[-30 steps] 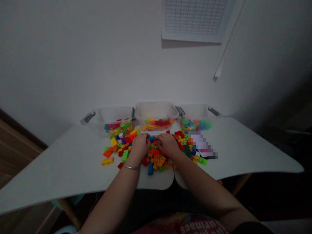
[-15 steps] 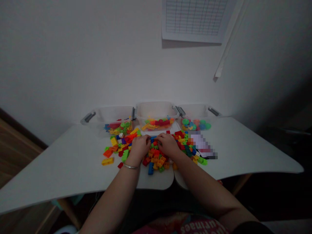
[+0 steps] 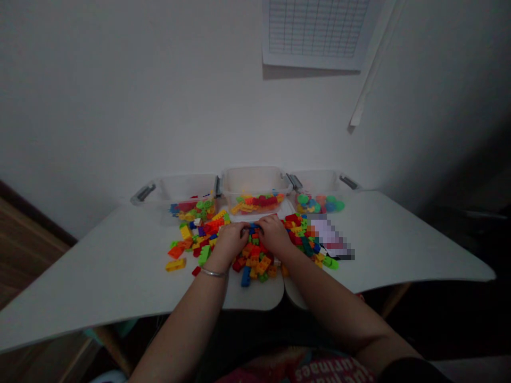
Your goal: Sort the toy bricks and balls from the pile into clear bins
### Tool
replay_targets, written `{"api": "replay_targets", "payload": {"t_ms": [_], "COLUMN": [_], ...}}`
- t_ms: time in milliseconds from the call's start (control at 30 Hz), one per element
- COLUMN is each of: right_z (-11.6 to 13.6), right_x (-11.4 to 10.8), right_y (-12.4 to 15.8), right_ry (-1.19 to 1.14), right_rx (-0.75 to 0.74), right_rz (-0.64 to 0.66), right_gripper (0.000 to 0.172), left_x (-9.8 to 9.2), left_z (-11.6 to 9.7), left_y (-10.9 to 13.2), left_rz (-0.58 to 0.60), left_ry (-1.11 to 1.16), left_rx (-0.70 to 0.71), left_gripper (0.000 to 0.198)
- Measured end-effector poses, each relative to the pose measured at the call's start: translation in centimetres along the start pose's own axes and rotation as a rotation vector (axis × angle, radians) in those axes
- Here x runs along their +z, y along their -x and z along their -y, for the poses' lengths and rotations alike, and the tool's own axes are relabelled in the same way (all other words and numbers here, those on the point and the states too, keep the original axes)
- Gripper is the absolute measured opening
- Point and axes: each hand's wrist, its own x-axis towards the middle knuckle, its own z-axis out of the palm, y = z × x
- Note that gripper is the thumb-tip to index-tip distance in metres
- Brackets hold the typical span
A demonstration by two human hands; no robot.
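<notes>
**Small indoor room: home or playroom, can't pin it down**

You're at a white table (image 3: 407,234), its rounded top sections meeting at your front edge, wooden leg (image 3: 109,346) below. It's pushed up to a plain pale wall (image 3: 120,106). Play cues: loose toy bricks (image 3: 255,260) piled in front of you, plus three clear plastic tubs (image 3: 257,178) holding colourful plastic pieces. Your wall has a printed grid sheet (image 3: 313,32) and a white strip (image 3: 367,85). Wood-look panel (image 3: 35,234) to your left. Light's dim; right side too dark to read.
</notes>
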Motion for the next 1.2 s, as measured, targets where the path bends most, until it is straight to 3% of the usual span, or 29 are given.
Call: {"api": "replay_targets", "payload": {"t_ms": [533,800,1000,1200], "right_z": [0.44,0.44,0.41,0.41], "right_x": [-0.11,-0.49,-0.67,-0.39], "right_y": [0.07,-0.04,-0.17,-0.37], "right_ry": [0.159,0.074,0.025,0.064], "right_rx": [0.092,0.079,0.007,0.083], "right_rz": [-0.013,-0.008,0.051,0.047], "right_gripper": [0.024,0.015,0.019,0.012], "left_x": [-0.56,-0.25,-0.17,-0.08], "left_z": [-0.55,-0.21,-0.01,0.20], "left_y": [0.23,0.17,0.15,0.08], "left_rz": [0.004,0.010,0.017,0.021], "left_ry": [-0.113,-0.095,-0.015,0.013], "left_rx": [-0.022,-0.027,-0.003,0.022], "left_gripper": [0.029,0.028,0.030,0.028]}}
